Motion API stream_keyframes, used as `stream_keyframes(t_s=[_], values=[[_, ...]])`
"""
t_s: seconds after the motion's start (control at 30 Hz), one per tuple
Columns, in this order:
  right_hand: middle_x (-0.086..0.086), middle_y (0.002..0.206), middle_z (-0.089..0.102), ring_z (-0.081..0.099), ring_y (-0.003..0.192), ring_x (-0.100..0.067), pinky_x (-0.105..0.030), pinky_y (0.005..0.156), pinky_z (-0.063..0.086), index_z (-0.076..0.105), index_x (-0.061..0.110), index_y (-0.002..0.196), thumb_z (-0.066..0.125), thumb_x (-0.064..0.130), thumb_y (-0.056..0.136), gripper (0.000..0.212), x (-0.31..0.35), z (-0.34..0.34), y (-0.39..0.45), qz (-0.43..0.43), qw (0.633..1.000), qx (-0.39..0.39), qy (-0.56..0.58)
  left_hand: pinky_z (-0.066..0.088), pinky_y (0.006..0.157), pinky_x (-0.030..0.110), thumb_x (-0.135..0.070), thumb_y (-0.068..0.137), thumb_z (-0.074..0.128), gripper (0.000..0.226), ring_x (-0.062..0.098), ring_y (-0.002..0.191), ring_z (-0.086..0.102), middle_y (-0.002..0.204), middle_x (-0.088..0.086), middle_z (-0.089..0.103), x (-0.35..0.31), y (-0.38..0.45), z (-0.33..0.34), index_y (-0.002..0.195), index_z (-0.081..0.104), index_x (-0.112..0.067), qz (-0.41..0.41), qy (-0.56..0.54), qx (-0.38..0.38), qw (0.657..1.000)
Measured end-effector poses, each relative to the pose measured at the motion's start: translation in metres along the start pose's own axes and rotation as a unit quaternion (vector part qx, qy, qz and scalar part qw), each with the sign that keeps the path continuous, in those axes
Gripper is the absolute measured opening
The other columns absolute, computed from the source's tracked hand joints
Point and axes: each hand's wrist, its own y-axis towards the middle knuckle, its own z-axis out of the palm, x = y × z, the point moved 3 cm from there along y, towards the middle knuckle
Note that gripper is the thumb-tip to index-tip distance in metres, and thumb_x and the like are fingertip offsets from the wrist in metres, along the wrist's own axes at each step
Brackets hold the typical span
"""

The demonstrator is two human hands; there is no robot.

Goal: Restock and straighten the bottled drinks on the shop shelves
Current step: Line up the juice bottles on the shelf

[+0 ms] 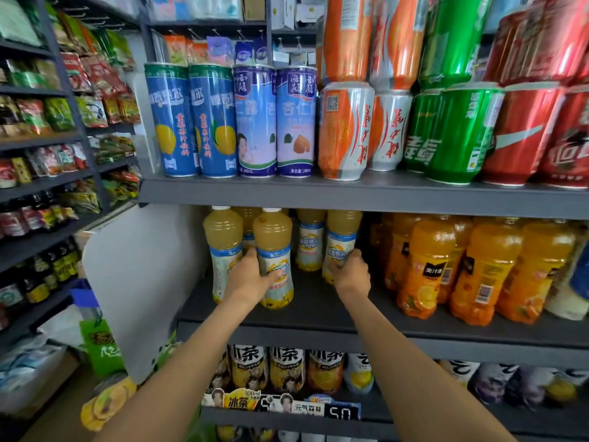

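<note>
On the middle shelf (318, 317) stand several pale yellow juice bottles with white and blue labels. My left hand (251, 275) grips the front bottle (274, 237) around its label. Just left of it stands another one (221, 237). My right hand (350, 275) grips the lower part of a bottle (341, 231) further right. A fourth bottle (310, 240) stands behind, between my two hands. All the bottles are upright.
Orange juice bottles (430, 263) crowd the same shelf to the right. Drink cans (255, 122) fill the shelf above, tea bottles (287, 368) the shelf below. A white side panel (140, 275) bounds the shelf on the left; snack racks (41, 154) stand beyond.
</note>
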Motion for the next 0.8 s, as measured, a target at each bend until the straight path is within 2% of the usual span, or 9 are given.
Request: stream_keyframes(t_s=[0.23,0.3,0.37,0.4,0.47,0.57,0.7,0.8], values=[[-0.018,0.133,0.046,0.046,0.121,-0.035,-0.045,0.095,0.042,0.036,0.003,0.13,0.061,0.021,0.088,0.052,-0.007,0.0,0.017,0.029,0.997,-0.066,0.022,0.045,0.097,0.038,-0.026,0.08,0.07,0.049,0.024,0.118,0.053,0.127,0.009,0.057,0.004,0.003,0.0,0.12,0.047,-0.008,-0.001,-0.018,0.002,1.0],[-0.02,0.136,0.04,0.041,0.124,-0.035,-0.042,0.099,0.038,0.035,0.0,0.133,0.064,0.017,0.085,0.058,-0.008,0.001,0.007,-0.002,0.991,-0.128,0.041,0.044,0.097,0.039,-0.026,0.08,0.07,0.049,0.025,0.118,0.053,0.127,0.009,0.057,0.005,0.004,0.0,0.119,0.047,-0.008,0.001,-0.014,0.004,1.0],[-0.021,0.131,0.042,0.043,0.12,-0.032,-0.039,0.1,0.039,0.042,-0.002,0.128,0.067,0.013,0.083,0.054,-0.006,0.003,-0.012,-0.079,0.974,-0.2,0.067,0.044,0.097,0.039,-0.025,0.08,0.071,0.049,0.025,0.118,0.053,0.127,0.01,0.057,0.005,0.004,0.0,0.119,0.047,-0.007,0.005,-0.016,0.008,1.0],[-0.02,0.126,0.047,0.047,0.116,-0.031,-0.039,0.099,0.043,0.048,-0.002,0.123,0.067,0.01,0.083,0.046,-0.004,0.008,-0.02,-0.129,0.969,-0.196,0.072,0.044,0.097,0.039,-0.025,0.08,0.071,0.049,0.025,0.117,0.053,0.127,0.01,0.057,0.005,0.004,0.0,0.119,0.047,-0.007,0.007,-0.018,0.009,1.0],[-0.017,0.118,0.054,0.054,0.11,-0.029,-0.041,0.094,0.048,0.054,-0.001,0.118,0.066,0.008,0.084,0.037,0.001,0.023,-0.019,-0.185,0.974,-0.117,0.064,0.045,0.096,0.038,-0.024,0.08,0.071,0.049,0.025,0.117,0.053,0.127,0.01,0.057,0.005,0.004,-0.001,0.12,0.047,-0.007,0.014,-0.02,0.009,1.0],[-0.015,0.125,0.053,0.051,0.118,-0.028,-0.038,0.098,0.045,0.046,0.001,0.128,0.067,0.017,0.084,0.051,0.015,0.037,0.004,-0.137,0.99,-0.002,0.042,0.045,0.097,0.041,-0.024,0.079,0.071,0.05,0.024,0.117,0.053,0.126,0.009,0.057,0.006,0.004,-0.001,0.121,0.047,-0.008,0.017,-0.024,0.008,1.0],[-0.017,0.128,0.052,0.05,0.119,-0.033,-0.044,0.097,0.044,0.043,0.003,0.127,0.067,0.027,0.084,0.055,0.026,0.046,0.03,-0.082,0.996,0.041,-0.013,0.045,0.097,0.044,-0.024,0.078,0.072,0.052,0.024,0.117,0.054,0.126,0.009,0.057,0.009,0.006,-0.001,0.122,0.047,-0.01,0.015,-0.028,0.014,0.999],[-0.017,0.121,0.059,0.056,0.112,-0.033,-0.044,0.091,0.048,0.048,0.004,0.121,0.069,0.031,0.082,0.052,0.026,0.05,0.035,-0.071,0.996,0.038,-0.034,0.045,0.097,0.044,-0.024,0.078,0.072,0.052,0.024,0.117,0.054,0.126,0.009,0.057,0.011,0.008,-0.001,0.121,0.047,-0.009,0.015,-0.025,0.015,0.999]])
